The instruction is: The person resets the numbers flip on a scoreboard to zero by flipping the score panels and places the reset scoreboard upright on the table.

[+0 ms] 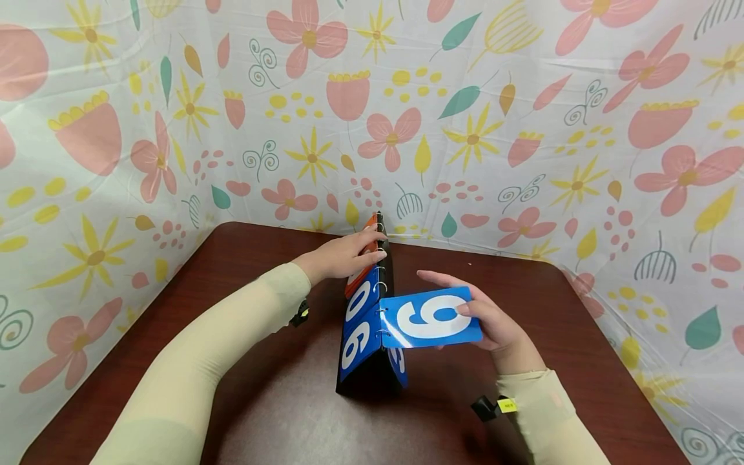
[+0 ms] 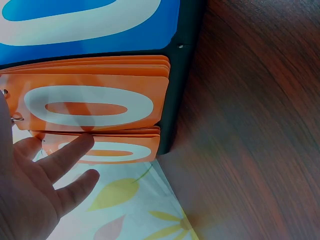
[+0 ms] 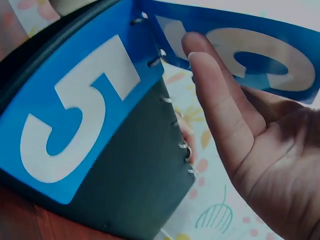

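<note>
A: how's that blue number card best turned without the rings being bent?

B: it's pinched by the right hand, held out from the near end of the flip scoreboard on the table; it should be swung in an arc round the rings, not yanked; the left hand is rested by the orange cards, fingers loose, clenched on nothing; firmer bracing would probably help tbh

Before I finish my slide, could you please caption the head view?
Right hand holding a blue card of a flip scoreboard; left hand resting on its top.
</note>
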A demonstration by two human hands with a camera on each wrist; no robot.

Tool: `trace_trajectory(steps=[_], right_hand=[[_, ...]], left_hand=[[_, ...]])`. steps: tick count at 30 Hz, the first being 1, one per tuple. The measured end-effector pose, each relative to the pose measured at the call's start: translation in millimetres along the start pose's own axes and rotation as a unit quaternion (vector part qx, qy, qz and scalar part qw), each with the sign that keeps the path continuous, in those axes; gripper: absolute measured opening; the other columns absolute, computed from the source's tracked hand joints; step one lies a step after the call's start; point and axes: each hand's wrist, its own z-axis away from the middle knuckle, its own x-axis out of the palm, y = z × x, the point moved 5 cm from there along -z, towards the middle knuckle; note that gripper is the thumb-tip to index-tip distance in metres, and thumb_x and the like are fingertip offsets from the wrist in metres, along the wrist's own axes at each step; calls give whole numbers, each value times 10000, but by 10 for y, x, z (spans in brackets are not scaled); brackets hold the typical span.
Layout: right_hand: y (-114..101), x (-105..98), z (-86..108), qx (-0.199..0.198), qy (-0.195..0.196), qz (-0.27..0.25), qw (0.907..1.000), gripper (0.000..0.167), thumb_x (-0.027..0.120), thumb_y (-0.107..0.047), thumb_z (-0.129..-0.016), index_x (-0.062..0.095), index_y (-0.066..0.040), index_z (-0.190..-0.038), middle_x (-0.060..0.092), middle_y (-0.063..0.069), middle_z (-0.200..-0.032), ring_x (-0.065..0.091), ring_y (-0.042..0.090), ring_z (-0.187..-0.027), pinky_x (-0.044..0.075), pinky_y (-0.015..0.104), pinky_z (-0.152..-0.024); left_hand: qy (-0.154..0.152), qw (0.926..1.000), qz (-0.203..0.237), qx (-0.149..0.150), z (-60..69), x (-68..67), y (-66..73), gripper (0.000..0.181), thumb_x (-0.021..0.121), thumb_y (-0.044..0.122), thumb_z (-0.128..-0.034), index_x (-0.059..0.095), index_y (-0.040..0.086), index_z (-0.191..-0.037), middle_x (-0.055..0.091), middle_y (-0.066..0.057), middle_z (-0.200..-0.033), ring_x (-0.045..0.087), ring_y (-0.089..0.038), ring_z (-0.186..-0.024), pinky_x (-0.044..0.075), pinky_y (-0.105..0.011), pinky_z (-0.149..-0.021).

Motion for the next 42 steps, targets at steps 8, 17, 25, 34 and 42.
trace_trajectory(steps=[8,17,25,34,42], right_hand=[[-17,281,-186,-904,-127,13,9958,743,295,-462,-1071,-21,-139,-1661,335,181,-1669,503,322,-1451,495,440,-1127],[12,385,-259,-1034,-78,350,9940,993,246,-776,-964,-194,-188,-1632,280,163,-1696,420,322,-1510,397,517,-1200],[84,418,-303,-1194,412,1729,9768,981,219,-800,-942,-125,-218,-1652,342,145,-1674,391,301,-1526,358,475,-1207],[194,484,-348,-1152,1174,3479,9230,1032,685,-407,-967,-46,-193,-1664,411,282,-1587,462,308,-1468,476,329,-1133],[338,501,-361,-303,1525,4000,9032,734,657,-49,-981,250,-88,-1591,502,177,-1541,618,302,-1317,571,410,-1015]], left_hand=[[-17,10000,29,-18,-14,10,-20,729,333,798,-961,345,412,-1579,135,72,-1746,291,-250,-1585,369,-588,-1199],[-77,9998,164,-30,-26,24,-38,688,365,751,-986,343,409,-1582,116,73,-1749,259,-277,-1595,354,-617,-1198],[-63,9998,178,15,-22,19,-38,687,370,733,-997,345,383,-1588,119,62,-1750,253,-286,-1597,351,-624,-1197],[-26,9995,272,147,-12,26,-35,770,343,785,-969,361,331,-1591,125,32,-1752,266,-281,-1592,354,-614,-1199],[-7,9995,164,264,-7,16,-29,735,328,772,-984,342,359,-1593,139,28,-1749,276,-249,-1589,323,-548,-1241]])
